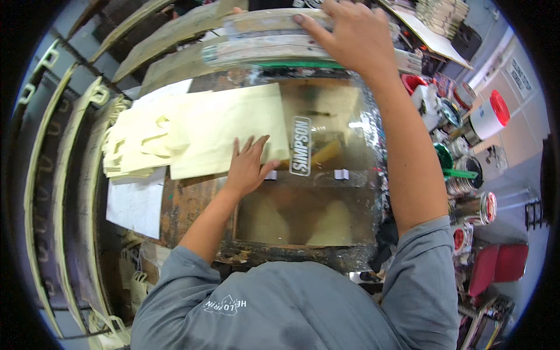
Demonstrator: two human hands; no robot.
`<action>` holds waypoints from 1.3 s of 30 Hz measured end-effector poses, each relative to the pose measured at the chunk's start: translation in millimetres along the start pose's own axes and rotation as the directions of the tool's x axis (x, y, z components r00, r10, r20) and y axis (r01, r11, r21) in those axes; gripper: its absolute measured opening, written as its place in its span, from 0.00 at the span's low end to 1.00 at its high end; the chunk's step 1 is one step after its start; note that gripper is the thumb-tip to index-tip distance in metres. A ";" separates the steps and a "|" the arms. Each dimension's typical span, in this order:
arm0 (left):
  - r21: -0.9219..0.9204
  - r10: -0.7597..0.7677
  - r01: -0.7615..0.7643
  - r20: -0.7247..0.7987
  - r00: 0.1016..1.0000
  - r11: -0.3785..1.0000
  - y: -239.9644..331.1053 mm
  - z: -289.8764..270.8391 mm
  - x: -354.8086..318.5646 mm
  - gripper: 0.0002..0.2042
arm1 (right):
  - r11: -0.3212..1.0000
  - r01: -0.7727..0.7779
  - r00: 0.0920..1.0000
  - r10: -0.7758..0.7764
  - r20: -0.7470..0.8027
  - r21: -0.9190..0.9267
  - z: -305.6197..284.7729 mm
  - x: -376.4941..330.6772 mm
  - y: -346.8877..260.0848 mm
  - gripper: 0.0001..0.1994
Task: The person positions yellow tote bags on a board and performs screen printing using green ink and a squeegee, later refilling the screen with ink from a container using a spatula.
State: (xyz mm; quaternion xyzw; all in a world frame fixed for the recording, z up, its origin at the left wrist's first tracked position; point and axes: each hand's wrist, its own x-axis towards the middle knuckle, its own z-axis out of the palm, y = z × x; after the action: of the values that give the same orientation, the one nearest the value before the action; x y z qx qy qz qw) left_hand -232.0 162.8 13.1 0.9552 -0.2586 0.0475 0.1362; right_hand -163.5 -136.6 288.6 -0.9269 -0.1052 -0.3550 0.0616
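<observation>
My left hand point(249, 164) lies with fingers spread on the lower right part of a flat cream cloth bag point(224, 125). That bag rests on a work board point(361, 207), partly over its glossy area. To its left is a loose pile of similar cream bags with handles point(137, 137). At the far side, my right hand point(356, 32) is closed on the raised, paint-smeared wooden screen-printing frame point(262, 49); its fingertips are partly cut off by the picture's top. Beside the bag, a lettered strip point(300, 146) and a small white tab point(341, 174) sit on the board.
On the right stand several paint tins and jars, including a white tub with a red lid point(490, 116) and a green-handled tool point(461, 173). A red chair point(499, 268) is lower right. Wooden racks with cream bags point(73, 175) line the left. White paper point(137, 201) lies under the pile.
</observation>
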 end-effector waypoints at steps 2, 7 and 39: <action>0.215 -0.003 -0.036 0.179 0.984 0.976 22.0 6.3 -7.2 0.48 | 0.998 0.046 0.999 -0.046 -0.018 -0.046 -0.5 -6.9 5.3 0.35; 0.017 0.198 -0.207 0.233 0.952 0.978 54.8 44.1 44.1 0.57 | 1.000 0.020 0.998 -0.020 0.056 0.000 -15.1 0.3 -4.5 0.35; -0.960 -0.439 0.081 -0.048 0.897 0.269 33.0 -99.3 9.7 0.47 | 0.987 0.163 0.917 -0.147 0.372 -0.012 13.0 -112.4 -10.1 0.30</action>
State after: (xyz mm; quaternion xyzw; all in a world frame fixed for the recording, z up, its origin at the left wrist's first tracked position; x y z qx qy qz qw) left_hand -242.4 159.0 117.6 0.7031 -0.0499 0.0113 0.7092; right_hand -239.1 -141.4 203.9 -0.9669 -0.1804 -0.1802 -0.0073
